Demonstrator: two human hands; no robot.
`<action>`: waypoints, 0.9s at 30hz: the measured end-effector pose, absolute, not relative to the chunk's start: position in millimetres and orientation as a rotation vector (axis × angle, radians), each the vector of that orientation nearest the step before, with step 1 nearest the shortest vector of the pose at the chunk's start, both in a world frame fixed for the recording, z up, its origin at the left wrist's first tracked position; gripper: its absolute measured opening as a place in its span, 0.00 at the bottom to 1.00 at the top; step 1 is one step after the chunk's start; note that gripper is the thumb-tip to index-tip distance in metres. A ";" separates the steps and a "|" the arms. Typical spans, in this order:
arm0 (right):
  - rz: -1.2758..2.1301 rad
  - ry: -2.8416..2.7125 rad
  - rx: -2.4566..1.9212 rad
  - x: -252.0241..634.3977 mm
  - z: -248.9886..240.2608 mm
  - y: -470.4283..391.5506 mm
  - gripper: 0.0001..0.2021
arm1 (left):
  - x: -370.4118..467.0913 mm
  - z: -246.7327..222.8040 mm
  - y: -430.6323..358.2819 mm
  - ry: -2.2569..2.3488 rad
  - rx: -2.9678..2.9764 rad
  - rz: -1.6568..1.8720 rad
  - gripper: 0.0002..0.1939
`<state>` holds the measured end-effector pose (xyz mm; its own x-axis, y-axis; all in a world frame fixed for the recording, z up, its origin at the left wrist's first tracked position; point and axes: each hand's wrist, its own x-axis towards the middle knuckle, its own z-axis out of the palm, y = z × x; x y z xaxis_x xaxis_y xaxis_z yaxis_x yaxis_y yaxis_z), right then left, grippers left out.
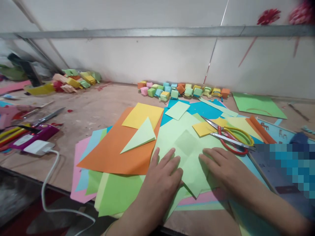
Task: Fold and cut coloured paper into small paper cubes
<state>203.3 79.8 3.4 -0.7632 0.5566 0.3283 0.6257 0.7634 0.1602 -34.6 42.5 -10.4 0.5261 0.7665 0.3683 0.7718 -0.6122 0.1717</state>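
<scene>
At lower centre of frame, I am resting my left hand [164,175] and right hand [222,167], fingers [168,156] unclenched and loosely extended, on either side of pale green paper [194,175], which I am judging light, flexible, easily creased and best taken by opposite edges.

Small multicoloured paper cubes [180,88] line the foot of the white wall [118,55], below a metal rail [147,31]. Above it, at right, shows a red flower [268,16]; at left, a white plug [36,147] adjoins a purple power strip [50,132].
</scene>
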 end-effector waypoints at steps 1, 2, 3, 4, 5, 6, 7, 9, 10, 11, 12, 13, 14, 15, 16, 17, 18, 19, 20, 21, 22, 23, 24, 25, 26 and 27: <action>-0.388 -2.691 -0.885 202.7 5.3 77.6 0.17 | -33.4 -11.8 42.0 -1.376 -2.735 -0.672 0.04; -0.397 -2.686 -0.854 202.0 7.5 75.1 0.16 | -32.2 -12.6 41.4 -1.375 -2.738 -0.699 0.05; -0.412 -2.684 -0.830 201.3 10.0 72.6 0.16 | -31.0 -13.0 40.6 -1.379 -2.735 -0.732 0.06; -0.438 -2.683 -0.810 200.8 12.8 70.2 0.16 | -29.8 -12.9 39.7 -1.391 -2.723 -0.769 0.07; -0.472 -2.684 -0.795 200.2 15.6 67.9 0.16 | -28.5 -12.6 38.8 -1.407 -2.701 -0.810 0.07; -0.511 -2.682 -0.782 199.6 18.4 65.9 0.17 | -27.2 -12.2 38.0 -1.425 -2.674 -0.846 0.08; -0.539 -2.679 -0.766 198.9 21.0 64.1 0.18 | -25.9 -11.8 37.3 -1.445 -2.643 -0.877 0.09; -0.553 -2.665 -0.716 196.8 24.8 61.4 0.20 | -23.9 -11.6 36.3 -1.471 -2.589 -0.925 0.10; -0.537 -2.653 -0.695 195.6 25.6 60.8 0.20 | -23.2 -12.0 36.0 -1.469 -2.573 -0.934 0.11; -0.507 -2.639 -0.671 194.4 25.7 60.6 0.19 | -22.9 -12.8 35.8 -1.453 -2.569 -0.935 0.12; -0.465 -2.629 -0.647 193.4 25.1 61.0 0.18 | -22.9 -13.7 35.6 -1.432 -2.573 -0.925 0.12; -0.415 -2.625 -0.623 192.7 23.8 61.8 0.17 | -23.2 -14.8 35.3 -1.408 -2.583 -0.911 0.13; -0.367 -2.624 -0.604 192.3 21.9 63.0 0.17 | -23.9 -15.9 35.0 -1.390 -2.598 -0.895 0.13; -0.329 -2.627 -0.591 192.2 19.7 64.3 0.17 | -24.8 -16.9 34.7 -1.377 -2.616 -0.881 0.13; -0.300 -2.639 -0.579 192.4 17.3 65.6 0.18 | -25.8 -17.7 34.3 -1.367 -2.629 -0.871 0.13; -0.282 -2.653 -0.568 192.9 15.0 66.6 0.18 | -26.9 -18.3 34.0 -1.363 -2.638 -0.858 0.13; -0.273 -2.668 -0.565 193.4 12.7 67.4 0.18 | -27.8 -18.7 33.7 -1.364 -2.638 -0.847 0.13; -0.272 -2.682 -0.566 194.0 10.7 67.8 0.18 | -28.6 -19.1 33.5 -1.367 -2.634 -0.839 0.13; -0.273 -2.697 -0.568 194.7 9.0 68.0 0.17 | -29.0 -19.3 33.5 -1.370 -2.628 -0.832 0.13; -0.272 -2.713 -0.571 195.4 7.6 68.2 0.17 | -29.3 -19.6 33.6 -1.371 -2.623 -0.832 0.14; -0.267 -2.726 -0.570 196.0 6.4 68.4 0.17 | -29.2 -19.9 33.9 -1.374 -2.623 -0.833 0.14; -0.252 -2.734 -0.563 196.7 5.4 68.9 0.17 | -29.0 -20.2 34.2 -1.377 -2.626 -0.835 0.15; -0.226 -2.733 -0.547 197.3 4.7 69.7 0.17 | -28.7 -20.5 34.7 -1.379 -2.630 -0.836 0.16; -0.185 -2.724 -0.527 197.8 4.1 70.7 0.17 | -28.3 -20.8 35.1 -1.378 -2.633 -0.839 0.17; -0.139 -2.708 -0.513 198.2 3.6 71.8 0.16 | -27.8 -21.1 35.5 -1.370 -2.631 -0.856 0.17; -0.096 -2.688 -0.508 198.3 3.2 73.0 0.15 | -27.4 -21.2 35.9 -1.357 -2.628 -0.882 0.15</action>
